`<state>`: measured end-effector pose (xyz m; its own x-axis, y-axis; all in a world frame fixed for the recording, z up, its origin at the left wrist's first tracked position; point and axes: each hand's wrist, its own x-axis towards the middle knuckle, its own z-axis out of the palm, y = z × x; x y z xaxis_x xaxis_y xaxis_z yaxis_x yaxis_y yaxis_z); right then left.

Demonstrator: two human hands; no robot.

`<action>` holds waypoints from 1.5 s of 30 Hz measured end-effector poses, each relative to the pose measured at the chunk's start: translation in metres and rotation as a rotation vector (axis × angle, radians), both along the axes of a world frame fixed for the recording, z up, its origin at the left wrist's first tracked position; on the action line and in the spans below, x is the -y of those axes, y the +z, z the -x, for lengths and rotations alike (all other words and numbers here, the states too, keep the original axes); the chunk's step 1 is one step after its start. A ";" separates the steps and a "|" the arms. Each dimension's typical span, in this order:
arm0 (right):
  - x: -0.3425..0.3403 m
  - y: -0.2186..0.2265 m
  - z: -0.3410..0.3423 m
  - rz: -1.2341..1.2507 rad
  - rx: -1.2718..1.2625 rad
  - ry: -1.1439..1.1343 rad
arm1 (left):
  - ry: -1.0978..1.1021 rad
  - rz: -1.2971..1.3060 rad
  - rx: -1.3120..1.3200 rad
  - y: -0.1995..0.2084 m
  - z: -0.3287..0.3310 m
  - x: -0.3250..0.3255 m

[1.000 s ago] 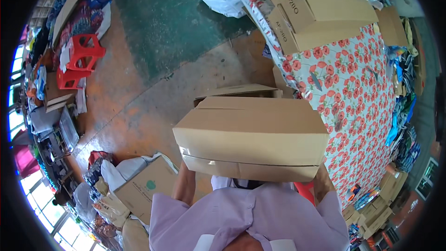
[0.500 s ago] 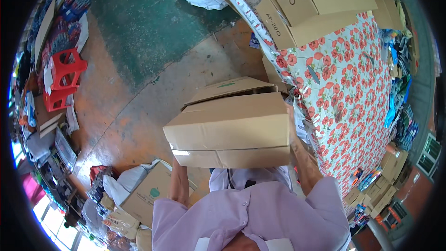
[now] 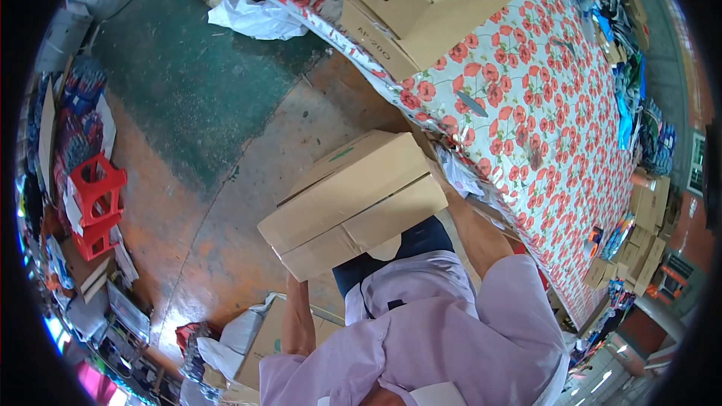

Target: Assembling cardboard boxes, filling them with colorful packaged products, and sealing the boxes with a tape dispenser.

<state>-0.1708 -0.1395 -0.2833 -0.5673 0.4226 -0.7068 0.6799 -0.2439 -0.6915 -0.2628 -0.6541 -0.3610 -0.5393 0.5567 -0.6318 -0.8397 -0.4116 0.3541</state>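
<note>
In front of my body I carry a brown cardboard box [image 3: 346, 207], tilted so that its right end is higher and farther from me. My left hand [image 3: 296, 283] supports the lower left corner from beneath; most of it is hidden by the box. At the opposite end my right hand [image 3: 441, 179] grips the right side, its fingers out of sight behind the cardboard. A taped seam runs along the near face, and a green mark shows on the far side.
To the right stands a table with a red-flowered cloth [image 3: 519, 116], bearing larger cartons [image 3: 383, 0] and a dark blade-like piece [image 3: 472, 103]. A white bag [image 3: 256, 15] lies beyond. Red stools [image 3: 98, 188] stand left; another carton [image 3: 259, 338] and bags sit near my left arm.
The box has turned counterclockwise in view, its left end dropping and its right end rising. The surroundings have shifted as my view swung, with the table now reaching farther left.
</note>
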 end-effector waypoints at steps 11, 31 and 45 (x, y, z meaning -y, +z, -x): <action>0.002 0.083 -0.017 0.716 -0.201 -0.362 | -0.457 0.408 -0.631 0.040 0.022 -0.027; 0.031 0.091 -0.017 0.321 -0.195 -0.269 | -0.245 0.320 -0.139 0.059 0.027 -0.039; 0.033 0.002 -0.075 0.172 -0.044 -0.072 | 0.099 0.045 0.120 -0.077 0.013 0.034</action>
<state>-0.0954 -0.1721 -0.2817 -0.5720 0.3387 -0.7470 0.6261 -0.4081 -0.6644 -0.2758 -0.6877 -0.4384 -0.5098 0.4739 -0.7180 -0.8330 -0.4807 0.2741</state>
